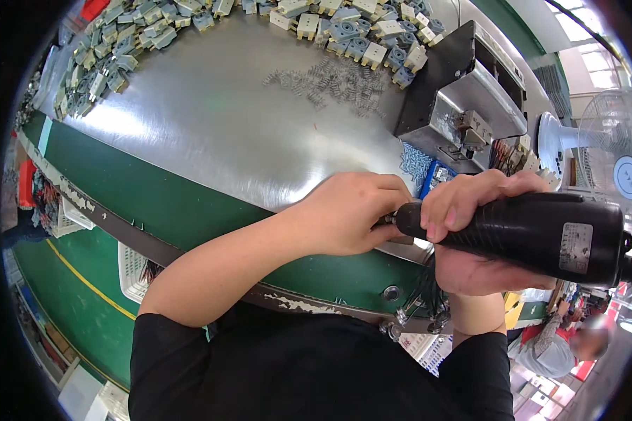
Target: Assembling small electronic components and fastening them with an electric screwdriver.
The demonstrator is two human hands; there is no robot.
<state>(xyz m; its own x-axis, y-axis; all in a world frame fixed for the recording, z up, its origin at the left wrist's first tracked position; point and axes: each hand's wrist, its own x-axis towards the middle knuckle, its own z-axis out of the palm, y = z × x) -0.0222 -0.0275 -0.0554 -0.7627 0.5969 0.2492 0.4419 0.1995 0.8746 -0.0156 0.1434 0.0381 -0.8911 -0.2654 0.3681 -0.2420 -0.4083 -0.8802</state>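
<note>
My right hand [470, 224] is wrapped round the black body of an electric screwdriver [534, 231], held almost level with its nose pointing left. At that nose my left hand [354, 210] is closed, its fingers curled in by the bit. Whatever the left fingers hold is hidden behind them. Just beyond the hands are a heap of small bluish screws [414, 165] and a blue tray [439, 177] of small metal parts. Past these stands a black and steel fixture box [463, 91] with a beige piece set in its front.
Many grey and beige plug housings [344, 31] are heaped along the back and far left of the steel sheet [211, 105]. Loose springs [333, 84] lie mid-table. A white fan [604, 140] stands at the right. A person [555, 351] is at lower right, and a white basket [133, 270] at left.
</note>
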